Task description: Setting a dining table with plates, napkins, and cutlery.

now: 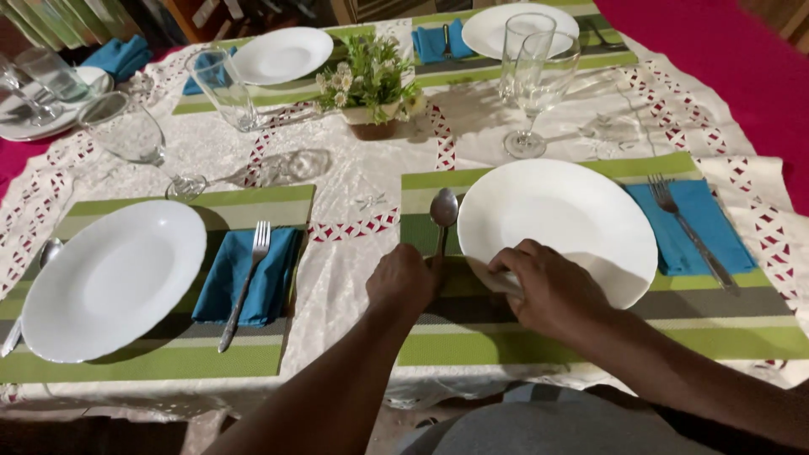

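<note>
White embroidered cloth covers the table (362, 253) almost edge to edge, red showing at the upper right and far left of the frame, with bare cloth left only in the strip between the two green striped placemats (539, 337) in the lower half. On the right mat the large white plate (556, 227) sits at centre frame, its near left rim held in the closed grip of the right hand (548, 291), a blue napkin with a fork (695, 227) just beside it. Left of the plate the spoon (443, 211) lies bowl upward, its handle under the curled left hand (404, 282), whose grip I cannot tell.
</note>
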